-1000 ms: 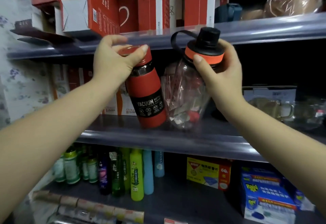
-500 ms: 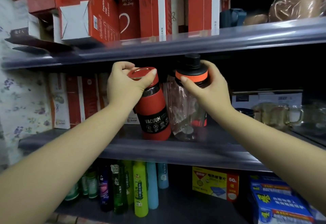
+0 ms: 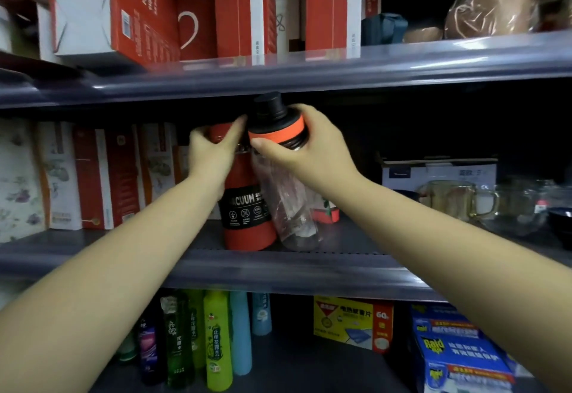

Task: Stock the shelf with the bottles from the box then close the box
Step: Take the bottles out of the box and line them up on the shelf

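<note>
Both bottles, tilted in mid-air a second ago, now stand on the grey middle shelf (image 3: 278,264). Left hand (image 3: 210,154) grips the lid end of the red vacuum bottle (image 3: 247,216); right hand (image 3: 312,151) grips the orange-banded cap of the clear bottle (image 3: 291,207), touching it. Red cartons (image 3: 136,18) fill the dim upper shelf; coloured bottles (image 3: 216,343) line the lower.

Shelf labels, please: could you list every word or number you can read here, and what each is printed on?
"VACUUM": black band of the red bottle, held by the left hand.
"Raid": blue box, bottom shelf.
"60": yellow box, bottom shelf.
Clear bottle in the right hand: no text visible.
Chinese print and red cartons' script: too blurred to read.
</note>
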{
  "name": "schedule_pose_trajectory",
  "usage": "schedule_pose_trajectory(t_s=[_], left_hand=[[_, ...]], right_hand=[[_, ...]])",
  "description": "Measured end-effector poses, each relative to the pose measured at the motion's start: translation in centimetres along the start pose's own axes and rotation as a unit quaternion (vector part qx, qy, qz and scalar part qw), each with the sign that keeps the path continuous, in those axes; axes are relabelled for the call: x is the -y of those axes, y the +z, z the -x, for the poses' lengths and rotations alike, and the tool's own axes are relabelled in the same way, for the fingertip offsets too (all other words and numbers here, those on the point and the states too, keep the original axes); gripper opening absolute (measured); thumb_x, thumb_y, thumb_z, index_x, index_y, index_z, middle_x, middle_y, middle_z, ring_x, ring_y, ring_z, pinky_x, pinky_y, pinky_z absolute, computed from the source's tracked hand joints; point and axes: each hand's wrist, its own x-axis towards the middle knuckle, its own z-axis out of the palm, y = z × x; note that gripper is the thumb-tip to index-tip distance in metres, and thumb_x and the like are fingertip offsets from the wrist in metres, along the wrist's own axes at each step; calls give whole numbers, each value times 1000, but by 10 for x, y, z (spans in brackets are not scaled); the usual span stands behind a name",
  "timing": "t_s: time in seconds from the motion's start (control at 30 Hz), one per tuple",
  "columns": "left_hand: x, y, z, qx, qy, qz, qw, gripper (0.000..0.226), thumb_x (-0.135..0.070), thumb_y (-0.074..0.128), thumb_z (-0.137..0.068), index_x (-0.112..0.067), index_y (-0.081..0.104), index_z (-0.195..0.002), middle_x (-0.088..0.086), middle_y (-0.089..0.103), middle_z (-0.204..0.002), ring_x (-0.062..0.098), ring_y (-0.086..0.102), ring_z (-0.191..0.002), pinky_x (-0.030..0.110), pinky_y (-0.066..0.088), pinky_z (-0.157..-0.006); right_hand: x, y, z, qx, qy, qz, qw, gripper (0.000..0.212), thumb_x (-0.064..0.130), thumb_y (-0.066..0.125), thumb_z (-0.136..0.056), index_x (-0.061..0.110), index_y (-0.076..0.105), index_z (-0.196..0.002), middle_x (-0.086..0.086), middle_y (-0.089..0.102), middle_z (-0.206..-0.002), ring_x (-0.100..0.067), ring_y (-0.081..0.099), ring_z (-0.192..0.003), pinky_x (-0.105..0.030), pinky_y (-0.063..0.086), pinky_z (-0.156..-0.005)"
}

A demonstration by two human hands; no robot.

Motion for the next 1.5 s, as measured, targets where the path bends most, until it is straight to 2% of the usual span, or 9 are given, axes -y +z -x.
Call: schedule_pose_trajectory(t_s=[0.23,0.4,0.53,0.67,0.93,1.07,1.2,1.37,1.5], left_hand=[[15,2,2,63,16,-5,998,68,-42,74,-78,-9,46,-132,4,61,-124,15,60,-111,28,48,-96],[21,12,8,96,35,17,995,54,-30,70,-85,-11,47,-130,-2,62,-113,2,61,-97,17,50,-82],[22,15,8,102,30,35,994,54,-33,71,-84,-14,48,-129,0,63,-119,11,63,-106,26,53,-86],[28,14,6,118,26,33,992,60,-46,72,-78,-21,47,-127,-2,62,-122,13,63,-109,38,54,-93],[33,10,11,139,37,-8,990,62,-51,63,-83,-25,41,-135,-5,57,-128,11,59,-114,35,51,-96],[34,6,14,156,43,-51,986,62,-49,58,-89,-27,35,-142,-10,55,-124,3,56,-110,19,46,-85],[35,1,27,151,28,-67,986,56,-45,59,-89,-27,41,-140,-16,57,-114,-1,56,-104,13,44,-77],[38,-16,58,103,35,-109,988,67,-39,63,-89,-20,35,-146,0,45,-146,8,44,-131,18,36,-99],[37,-35,95,15,31,-132,991,49,-34,59,-93,-14,48,-135,-3,56,-129,-4,53,-105,10,44,-93]], right_hand=[[-21,-1,-20,-39,99,6,994,47,49,79,-67,18,65,-99,4,71,-96,-10,66,-88,-27,53,-81],[-52,-22,-34,-79,177,-9,981,57,52,78,-66,15,66,-108,2,71,-101,-12,67,-91,-22,50,-76],[-63,-27,-37,-87,186,-23,978,59,56,78,-60,17,68,-103,3,72,-96,-12,69,-86,-27,56,-78],[-68,-26,-31,-89,179,-8,980,56,57,73,-68,20,64,-108,5,69,-100,-11,65,-89,-23,47,-74],[-66,-22,-25,-102,169,4,980,49,58,66,-75,23,59,-109,6,64,-100,-10,60,-87,-14,38,-62],[-68,-31,-24,-59,168,20,984,63,63,64,-75,17,56,-118,3,62,-107,-12,59,-94,-18,41,-68],[-67,-45,-10,-74,143,10,987,83,71,61,-67,14,51,-126,-1,58,-123,-15,56,-113,-28,44,-94],[-63,-68,19,-87,65,18,994,74,53,64,-80,11,40,-136,-4,48,-136,-12,45,-125,-27,36,-106],[-59,-63,62,-47,33,-46,997,57,44,61,-86,16,43,-132,3,51,-130,-6,49,-118,-26,41,-102]])
